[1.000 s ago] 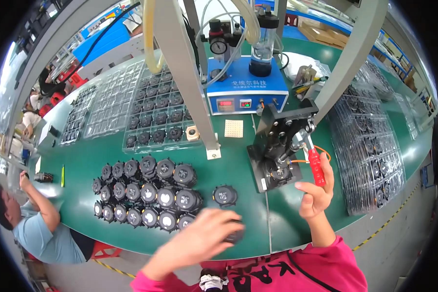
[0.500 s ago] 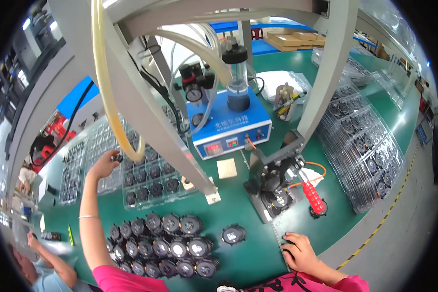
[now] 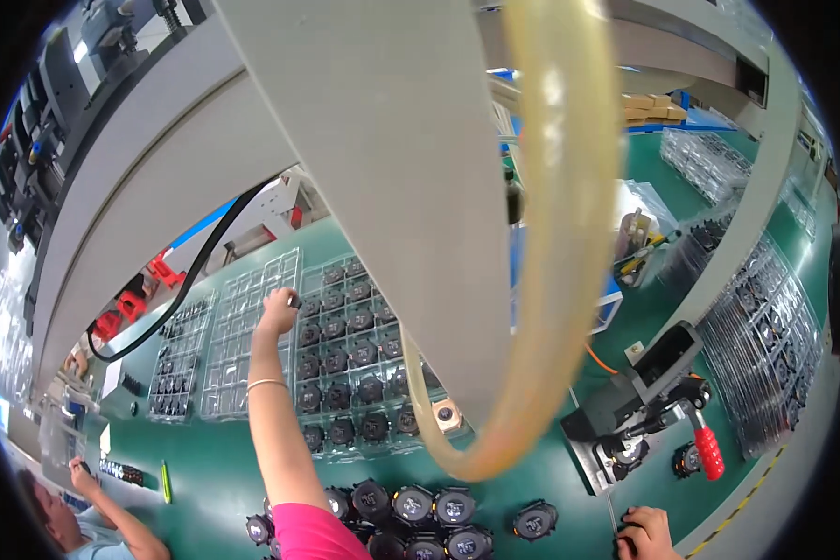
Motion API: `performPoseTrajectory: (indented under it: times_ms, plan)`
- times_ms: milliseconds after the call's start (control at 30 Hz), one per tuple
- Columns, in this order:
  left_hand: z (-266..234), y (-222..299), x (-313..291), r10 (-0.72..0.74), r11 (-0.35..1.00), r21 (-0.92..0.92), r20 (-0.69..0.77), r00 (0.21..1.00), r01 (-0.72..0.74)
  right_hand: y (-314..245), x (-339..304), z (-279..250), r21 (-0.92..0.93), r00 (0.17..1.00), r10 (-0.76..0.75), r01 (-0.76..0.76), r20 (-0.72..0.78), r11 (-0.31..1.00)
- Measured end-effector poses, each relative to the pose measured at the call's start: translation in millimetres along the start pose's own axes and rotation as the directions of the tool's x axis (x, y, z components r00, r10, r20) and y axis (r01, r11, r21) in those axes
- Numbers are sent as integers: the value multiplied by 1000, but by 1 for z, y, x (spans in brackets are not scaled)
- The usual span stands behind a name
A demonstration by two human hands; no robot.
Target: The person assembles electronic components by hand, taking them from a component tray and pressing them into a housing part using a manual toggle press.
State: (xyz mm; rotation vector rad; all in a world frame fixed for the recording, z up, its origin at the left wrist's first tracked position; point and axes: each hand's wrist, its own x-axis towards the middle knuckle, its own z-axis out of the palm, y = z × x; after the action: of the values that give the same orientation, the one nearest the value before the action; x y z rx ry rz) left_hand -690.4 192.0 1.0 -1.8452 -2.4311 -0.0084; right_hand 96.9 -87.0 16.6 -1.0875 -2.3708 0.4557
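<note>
My left hand [image 3: 278, 310] is stretched over the trays, pinching a small black part [image 3: 295, 301]. It is between a clear tray [image 3: 236, 338] with no parts showing in much of it and a clear tray filled with round black parts [image 3: 364, 350]. My right hand [image 3: 646, 534] rests at the lower right, its fingers curled down over a dark thing I cannot make out. Beyond it stands a clamp fixture [image 3: 639, 401] with a red handle [image 3: 708, 454] and a round part seated in it. A single round black unit [image 3: 535, 520] lies to the left of this hand.
Rows of round black units [image 3: 413, 504] sit by my left forearm. A grey post [image 3: 392, 187] and a yellowish hose [image 3: 565, 233] block the middle. Stacked clear trays [image 3: 765, 327] stand at right. At lower left, a co-worker's arm [image 3: 112, 509] reaches in, near a green pen [image 3: 166, 483].
The view has swung left and closer to the post and hose. My left hand, still holding the small black part, is now farther over the trays. My right hand stays low beside the fixture.
</note>
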Motion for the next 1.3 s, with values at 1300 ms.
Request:
performPoseTrajectory:
  times_ms: [1300]
  plan:
    - [-61,19,-163,-283,958,213,586,759,192,8,0,9,-58,999,-6,4,-44,998]
